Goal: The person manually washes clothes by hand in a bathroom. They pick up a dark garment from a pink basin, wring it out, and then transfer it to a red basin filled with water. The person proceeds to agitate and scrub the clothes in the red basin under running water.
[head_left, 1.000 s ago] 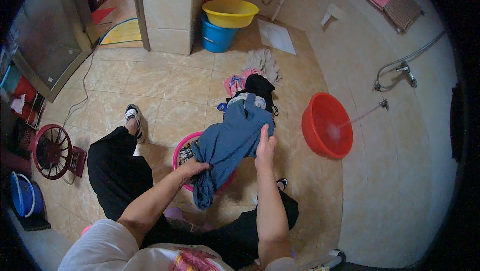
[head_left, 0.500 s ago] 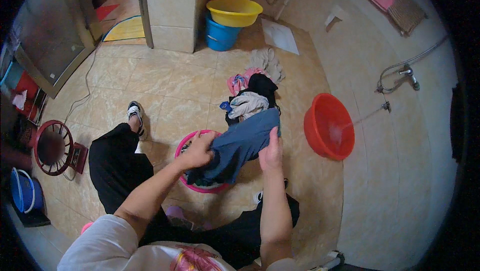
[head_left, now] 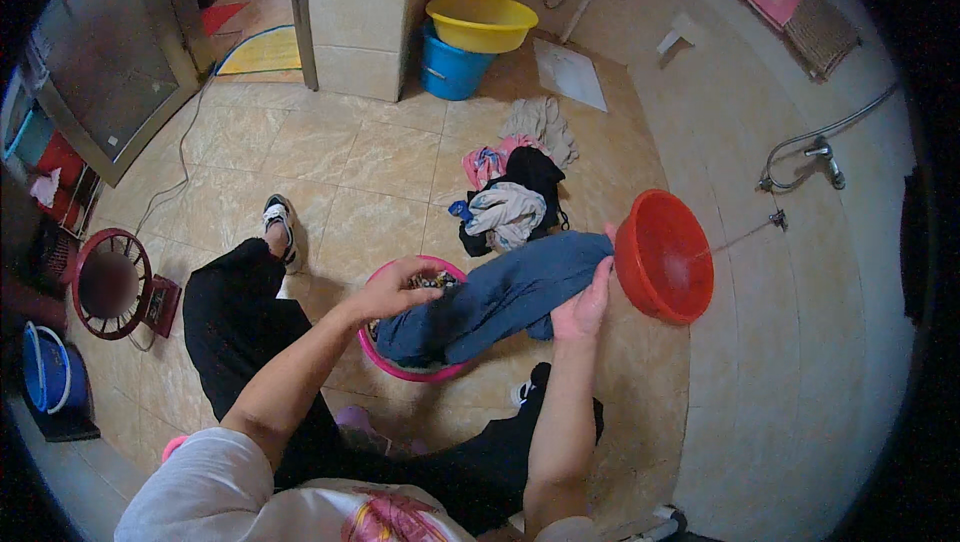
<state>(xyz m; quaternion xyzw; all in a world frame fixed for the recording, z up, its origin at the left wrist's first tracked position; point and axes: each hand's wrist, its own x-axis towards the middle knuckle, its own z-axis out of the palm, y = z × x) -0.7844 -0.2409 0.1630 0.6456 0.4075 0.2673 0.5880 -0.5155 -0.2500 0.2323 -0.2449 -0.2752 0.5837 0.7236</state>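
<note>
A blue garment [head_left: 510, 287], dark and wet-looking at its left end, stretches from a pink basin [head_left: 452, 374] toward the right. Its raised right end lies in my right hand [head_left: 582, 310], the fingers closed round the cloth and partly hidden by it. My left hand [head_left: 392, 292] is over the basin's left part, fingers stretched and apart, next to the dark end of the garment and not gripping it. Beneath that hand, patterned cloth shows inside the basin. Right of my right hand stands a red basin [head_left: 640, 287], with a thin stream of water running into it.
The stream comes from a wall tap [head_left: 778, 220]. A clothes pile [head_left: 510, 204] lies on the tiles ahead. A yellow basin [head_left: 480, 27] sits on a blue bucket [head_left: 450, 70] at the back. On the left are a round dark-red appliance [head_left: 108, 282] and another blue bucket [head_left: 48, 367].
My right hand has moved right with the garment's end, drawing the cloth out toward the red basin. My left hand has let go of the garment and opened.
</note>
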